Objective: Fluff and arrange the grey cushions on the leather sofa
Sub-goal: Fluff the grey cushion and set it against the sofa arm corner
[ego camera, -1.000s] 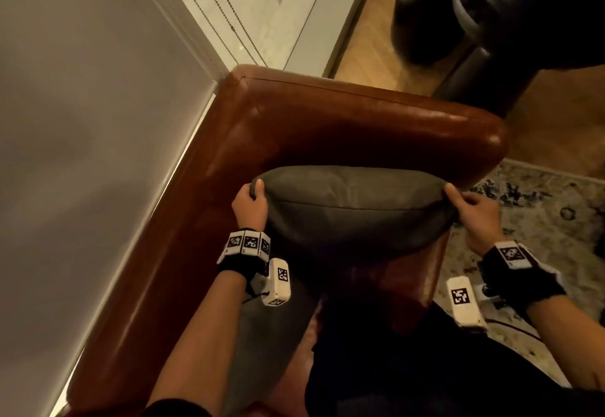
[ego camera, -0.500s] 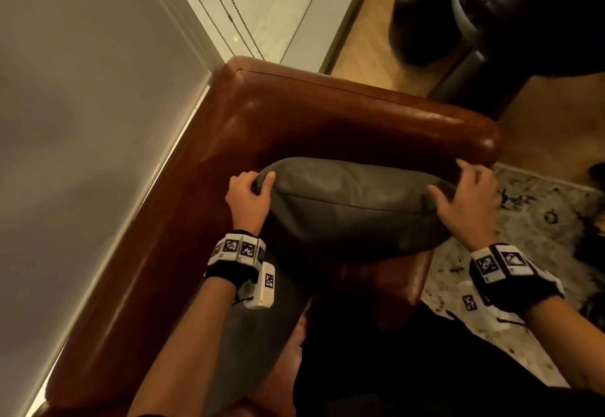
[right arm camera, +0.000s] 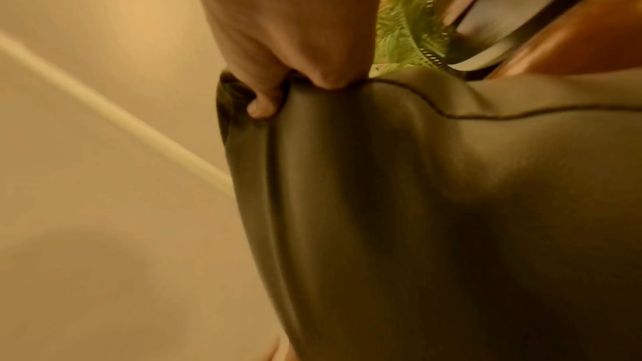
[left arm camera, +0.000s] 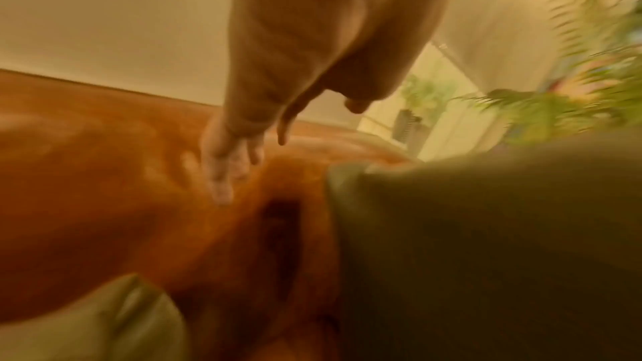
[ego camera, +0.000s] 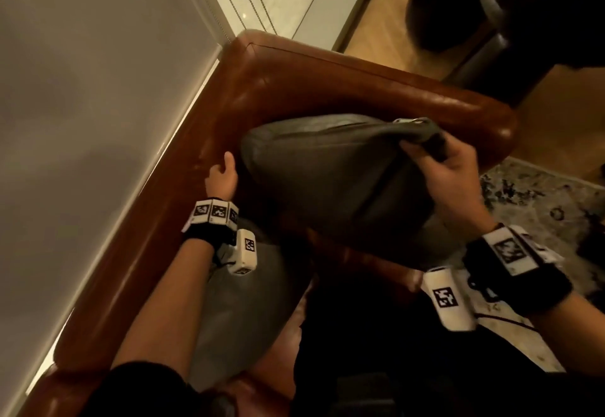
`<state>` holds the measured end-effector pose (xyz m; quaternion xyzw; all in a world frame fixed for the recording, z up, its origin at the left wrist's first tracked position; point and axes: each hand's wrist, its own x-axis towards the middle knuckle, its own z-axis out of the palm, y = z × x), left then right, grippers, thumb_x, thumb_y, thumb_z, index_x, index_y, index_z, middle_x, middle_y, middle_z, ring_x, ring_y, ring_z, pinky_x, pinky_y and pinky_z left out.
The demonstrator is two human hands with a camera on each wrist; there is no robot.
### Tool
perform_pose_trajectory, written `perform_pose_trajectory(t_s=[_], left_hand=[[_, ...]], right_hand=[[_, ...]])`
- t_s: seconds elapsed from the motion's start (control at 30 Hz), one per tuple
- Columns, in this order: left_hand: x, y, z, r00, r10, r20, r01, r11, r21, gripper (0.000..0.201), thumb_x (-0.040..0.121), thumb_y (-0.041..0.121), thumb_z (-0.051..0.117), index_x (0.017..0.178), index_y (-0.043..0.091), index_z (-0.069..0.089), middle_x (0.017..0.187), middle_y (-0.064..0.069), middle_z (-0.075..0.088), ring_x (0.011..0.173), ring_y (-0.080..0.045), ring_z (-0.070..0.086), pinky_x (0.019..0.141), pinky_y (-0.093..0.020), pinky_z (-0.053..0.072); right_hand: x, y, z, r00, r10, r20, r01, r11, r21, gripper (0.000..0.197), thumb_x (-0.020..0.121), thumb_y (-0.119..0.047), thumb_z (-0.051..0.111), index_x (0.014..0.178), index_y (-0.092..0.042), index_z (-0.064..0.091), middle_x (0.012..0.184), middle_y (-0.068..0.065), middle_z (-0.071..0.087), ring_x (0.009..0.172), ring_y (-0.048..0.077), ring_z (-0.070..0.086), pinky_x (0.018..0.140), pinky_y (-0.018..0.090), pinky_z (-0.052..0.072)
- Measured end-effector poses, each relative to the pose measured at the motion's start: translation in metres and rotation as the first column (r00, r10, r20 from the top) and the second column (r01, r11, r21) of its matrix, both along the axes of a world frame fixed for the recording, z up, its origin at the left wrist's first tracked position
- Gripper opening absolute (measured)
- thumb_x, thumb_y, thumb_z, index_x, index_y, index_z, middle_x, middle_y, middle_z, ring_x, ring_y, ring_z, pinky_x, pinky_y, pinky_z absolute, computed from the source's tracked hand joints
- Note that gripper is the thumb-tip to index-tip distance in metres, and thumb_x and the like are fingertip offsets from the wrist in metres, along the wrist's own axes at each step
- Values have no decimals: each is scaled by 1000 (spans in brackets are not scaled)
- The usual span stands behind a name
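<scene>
A grey cushion [ego camera: 327,174] hangs tilted in the corner of the brown leather sofa [ego camera: 294,85]. My right hand [ego camera: 438,161] grips its upper right corner; in the right wrist view the fingers [right arm camera: 264,92] curl into the bunched fabric of the cushion [right arm camera: 451,202]. My left hand [ego camera: 222,174] is off the cushion, just left of its edge, over the sofa back. In the blurred left wrist view its fingers [left arm camera: 222,169] are straight and spread above the leather, with the cushion [left arm camera: 486,243] to the right. A second grey cushion [ego camera: 242,312] lies under my left forearm.
A pale wall [ego camera: 82,122] runs along the sofa's left side. A dark leather armchair [ego camera: 523,7] stands on the wooden floor [ego camera: 376,23] beyond the sofa arm. A patterned rug [ego camera: 540,207] lies to the right. Green plants [left arm camera: 573,92] show behind.
My left hand has let go of the cushion's left corner and opened. The right hand has bunched the right corner and raised it, so the cushion now tilts.
</scene>
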<state>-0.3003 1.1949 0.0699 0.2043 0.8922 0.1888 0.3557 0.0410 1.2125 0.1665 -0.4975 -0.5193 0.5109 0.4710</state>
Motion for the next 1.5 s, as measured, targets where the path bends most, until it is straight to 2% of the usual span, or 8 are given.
perform_pose_trajectory(t_s=[0.13,0.23,0.3,0.43,0.6,0.73,1.0,1.5], left_hand=[[-13,20,8,881,161,445,-262,949,175,97,71,76,49,142,12,34,144,-4,45,130,-27,45,110,-48,36],[-5,32,33,876,118,467,-361,803,474,56,85,38,63,126,3,53,125,-5,60,111,-20,58,102,-35,44],[14,30,46,935,43,351,-266,740,618,13,90,18,58,96,10,66,99,-4,65,93,-15,60,90,-30,48],[104,7,47,929,-351,-120,337,665,667,27,85,16,61,59,11,57,64,-1,51,65,-11,46,67,-33,39],[223,-42,20,617,-755,-224,757,491,431,25,81,11,53,98,3,69,105,-16,66,95,-32,62,81,-40,51],[249,-50,19,438,-896,-69,831,375,412,28,88,13,54,111,2,65,112,-18,62,101,-35,60,88,-40,47],[100,-37,1,937,-264,-227,331,880,341,27,91,25,55,106,3,55,109,-19,54,102,-34,51,93,-39,39],[50,9,-30,932,181,313,-257,941,221,46,95,33,37,117,-3,55,120,-17,59,115,-32,55,101,-42,43]], right_hand=[[29,-3,15,978,41,-205,-69,989,-130,17,74,-35,66,90,-34,72,92,-15,73,95,2,66,81,18,52],[57,1,-14,986,20,-168,-71,951,-302,30,69,-39,68,98,-30,69,103,-11,72,103,6,64,87,21,52],[77,4,-38,997,5,80,22,939,-343,36,82,-30,66,117,-28,60,124,-4,63,117,12,56,98,29,47],[84,1,-59,894,-22,448,222,890,-398,47,92,-26,57,136,-21,42,136,7,46,114,14,47,87,31,41],[9,-9,-56,917,299,265,-99,813,-574,62,81,-57,58,127,-15,51,117,1,60,105,14,58,95,31,46],[22,-9,-80,766,210,608,103,893,-439,37,90,-34,56,107,-1,60,106,20,64,103,33,59,78,33,41],[75,-24,-95,808,76,584,284,818,-500,39,93,-36,51,107,-1,52,106,18,57,101,32,54,78,37,41],[85,-13,-79,812,-89,577,271,933,-237,46,85,-42,63,79,3,65,77,22,67,74,33,62,64,43,46]])
